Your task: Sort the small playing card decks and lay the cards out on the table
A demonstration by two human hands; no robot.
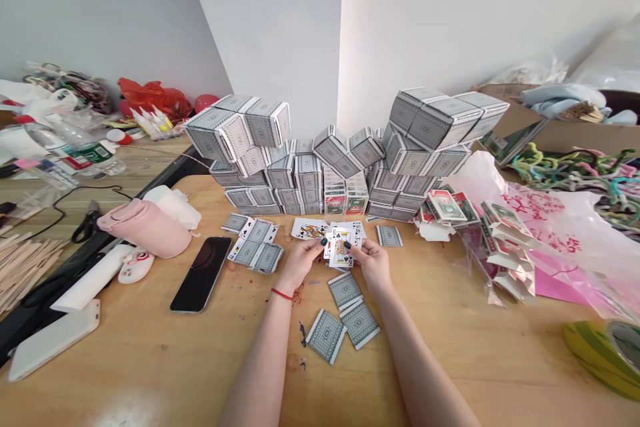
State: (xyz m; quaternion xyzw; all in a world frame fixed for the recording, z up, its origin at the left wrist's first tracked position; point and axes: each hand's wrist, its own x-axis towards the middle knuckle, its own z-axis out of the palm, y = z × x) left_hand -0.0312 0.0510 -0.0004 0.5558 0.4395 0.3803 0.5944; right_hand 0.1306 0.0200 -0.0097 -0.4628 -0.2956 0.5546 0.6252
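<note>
L hand (300, 262) & R hand (371, 263) both gripping fanned playing cards (341, 247), king showing, held low over bench (150, 360). Loose grey-backed cards (327, 335) just below. Risk: loose grip spills fan; stray knock topples stacked card boxes (295, 172) ahead.

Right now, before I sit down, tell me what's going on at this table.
A person is holding a small spread of playing cards in their left hand and right hand, with a king showing at the front. Grey-backed card packs lie on the wooden table around the hands, and a tall stack of grey card boxes rises behind them. A black phone lies off to the left.
</note>
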